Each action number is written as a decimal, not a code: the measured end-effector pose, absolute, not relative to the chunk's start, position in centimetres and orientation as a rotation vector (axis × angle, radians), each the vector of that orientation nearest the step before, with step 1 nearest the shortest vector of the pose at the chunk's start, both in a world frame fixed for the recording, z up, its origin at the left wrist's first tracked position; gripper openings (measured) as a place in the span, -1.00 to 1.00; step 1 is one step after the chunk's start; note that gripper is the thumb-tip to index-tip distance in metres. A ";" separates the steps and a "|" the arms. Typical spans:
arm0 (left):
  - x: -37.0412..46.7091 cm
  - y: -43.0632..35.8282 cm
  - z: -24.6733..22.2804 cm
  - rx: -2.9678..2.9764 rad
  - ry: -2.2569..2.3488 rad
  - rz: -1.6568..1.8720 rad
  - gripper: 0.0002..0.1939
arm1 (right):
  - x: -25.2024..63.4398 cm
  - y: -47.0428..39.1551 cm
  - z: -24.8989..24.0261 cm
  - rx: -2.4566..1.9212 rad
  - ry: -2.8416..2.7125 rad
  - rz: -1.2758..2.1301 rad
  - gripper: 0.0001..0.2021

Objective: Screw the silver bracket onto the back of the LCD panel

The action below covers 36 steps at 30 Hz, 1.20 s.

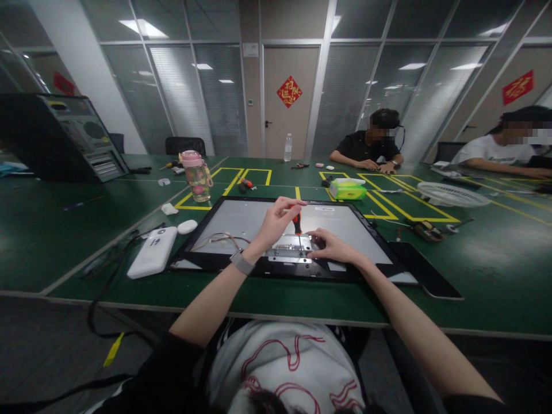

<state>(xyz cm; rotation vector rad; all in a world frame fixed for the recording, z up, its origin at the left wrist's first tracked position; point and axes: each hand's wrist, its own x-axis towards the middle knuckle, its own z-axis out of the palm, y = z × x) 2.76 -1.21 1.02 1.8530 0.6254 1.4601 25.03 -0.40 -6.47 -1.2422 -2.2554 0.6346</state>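
A flat panel with a black frame lies on the green table. On its lower middle sits a metal bracket. My left hand is closed on the top of a red and black screwdriver, which stands upright with its tip at the bracket. My right hand rests at the bracket's right side, thumb and fingers apart around its edge and close to the screwdriver's shaft. Whether those fingertips pinch a small part is hard to see. Thin wires lie on the panel to the left.
A white power bank and a pink-lidded bottle stand left on the table. A black phone lies right, a green tissue pack behind the panel. Two people sit at the far right. A computer case is far left.
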 end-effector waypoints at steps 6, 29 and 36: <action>2.8 -0.9 0.7 1.749 0.500 1.396 -0.73 | 24.8 -0.5 -6.4 -1.299 -2.198 0.743 -0.32; 3.0 -0.9 0.5 1.710 0.508 1.381 -0.75 | 24.8 -0.6 -6.2 -1.312 -2.164 0.796 -0.30; 3.0 -0.9 0.6 1.735 0.554 1.429 -0.81 | 24.8 -0.4 -6.5 -1.293 -2.165 0.791 -0.30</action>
